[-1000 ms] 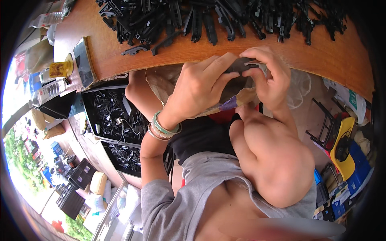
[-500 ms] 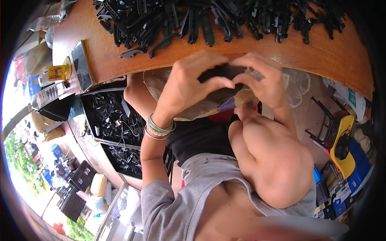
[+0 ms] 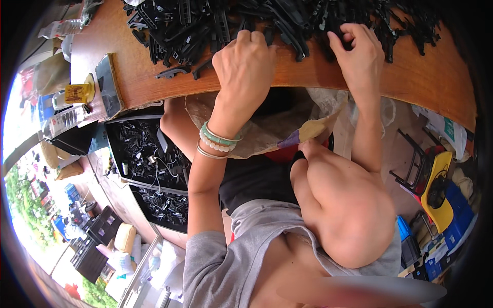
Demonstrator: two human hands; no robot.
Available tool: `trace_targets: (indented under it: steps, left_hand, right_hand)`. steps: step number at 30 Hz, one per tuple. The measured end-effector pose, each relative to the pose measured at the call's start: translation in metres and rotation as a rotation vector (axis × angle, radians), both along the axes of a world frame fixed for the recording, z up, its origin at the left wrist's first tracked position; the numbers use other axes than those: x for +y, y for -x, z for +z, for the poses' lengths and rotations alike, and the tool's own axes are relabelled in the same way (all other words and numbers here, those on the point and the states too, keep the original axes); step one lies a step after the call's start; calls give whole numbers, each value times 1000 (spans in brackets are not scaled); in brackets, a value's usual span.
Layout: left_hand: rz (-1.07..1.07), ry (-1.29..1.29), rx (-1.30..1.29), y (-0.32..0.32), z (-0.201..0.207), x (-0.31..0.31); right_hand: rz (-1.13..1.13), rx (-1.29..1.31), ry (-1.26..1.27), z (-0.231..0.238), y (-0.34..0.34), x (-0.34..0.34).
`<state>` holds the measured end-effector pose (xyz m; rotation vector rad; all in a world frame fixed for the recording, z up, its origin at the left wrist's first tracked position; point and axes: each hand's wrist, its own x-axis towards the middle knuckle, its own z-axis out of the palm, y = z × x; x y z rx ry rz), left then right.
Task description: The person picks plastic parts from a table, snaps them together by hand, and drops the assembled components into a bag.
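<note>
A heap of slim black plastic parts [image 3: 179, 31] lies along the far side of the wooden table. My left hand [image 3: 244, 69] is over the near edge of this heap, back upward and fingers curled down; what the fingertips hold, if anything, is hidden. My right hand [image 3: 363, 56] is further right beside the heap, its thumb apart from the bent fingers and nothing visible between them. Below the table edge, a translucent plastic bag [image 3: 262, 136] hangs open over my lap, its inside dark.
The wooden table [image 3: 138, 84] curves in front of me, a dark flat box [image 3: 108, 84] at its left end. Black trays [image 3: 146, 149] of small black parts stand at lower left. A yellow chair [image 3: 439, 192] and blue bins [image 3: 457, 215] are at right.
Both hands have left the bag's mouth, where they were together around a dark piece, and moved up and apart to the heap. The bag's opening now shows more.
</note>
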<state>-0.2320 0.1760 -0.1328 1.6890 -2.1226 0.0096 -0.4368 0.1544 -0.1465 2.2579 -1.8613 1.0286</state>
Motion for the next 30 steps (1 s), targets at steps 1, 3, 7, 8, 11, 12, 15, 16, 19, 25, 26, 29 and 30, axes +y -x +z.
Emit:
trace_targets:
  steps: [1, 3, 7, 8, 11, 12, 15, 16, 19, 25, 26, 29, 30]
  left_hand:
    - [21, 30, 47, -1, 0, 1]
    - [39, 57, 95, -5, -2, 4]
    - [60, 71, 607, -7, -6, 9]
    - [59, 37, 847, -6, -4, 9]
    - [103, -146, 1100, -2, 6, 20]
    - [79, -217, 1236, -3, 7, 22]
    - [92, -296, 1399, 5, 13, 26]
    - [92, -299, 1400, 7, 12, 27]
    - [-68, -503, 1243, 11, 7, 28]
    - [-325, -490, 890, 40, -3, 4]
    - [-344, -532, 867, 43, -7, 1]
    - [-331, -531, 881, 47, -9, 0]
    - [-308, -542, 880, 48, -7, 1]
  right_hand:
    - [-19, -1, 6, -2, 0, 3]
    - [-3, -47, 38, -3, 0, 9]
    - [3, -440, 73, -13, 2, 17]
    - [1, -440, 72, -14, 4, 17]
    - [38, -608, 88, -12, 3, 19]
    - [39, -609, 87, -9, 3, 18]
    - [32, -656, 132, -9, 4, 14]
    - [55, -640, 99, -13, 4, 13]
    - [99, -627, 48, -14, -1, 14]
    - [186, -730, 23, -16, -3, 16]
    - [166, -710, 34, -14, -2, 17]
    - [4, -911, -63, -12, -5, 22]
    - [1, -911, -64, -13, -3, 22]
